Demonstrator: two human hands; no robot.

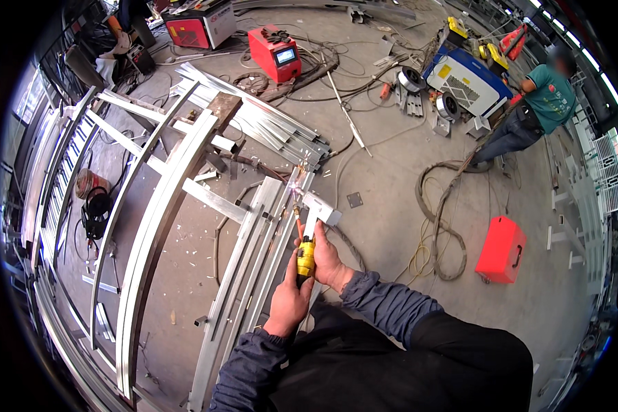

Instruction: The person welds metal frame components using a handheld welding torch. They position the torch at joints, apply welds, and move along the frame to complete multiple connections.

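Note:
A yellow and black handheld welding torch points away from me, with bright sparks at its far tip. My left hand is closed round its lower grip. Against the torch's right side, my right hand is closed too; some of its fingers are hidden. Just beyond my hands sits a pale box-shaped metal piece, close to the torch's nozzle. Long silver metal tubes lie side by side left of the torch, and the sparks fall at their far end.
A large silver metal frame stands at the left. Behind lie more metal bars and a red machine with a screen. A co-worker stands far right beside a blue and white machine. Hoses and a red case lie right.

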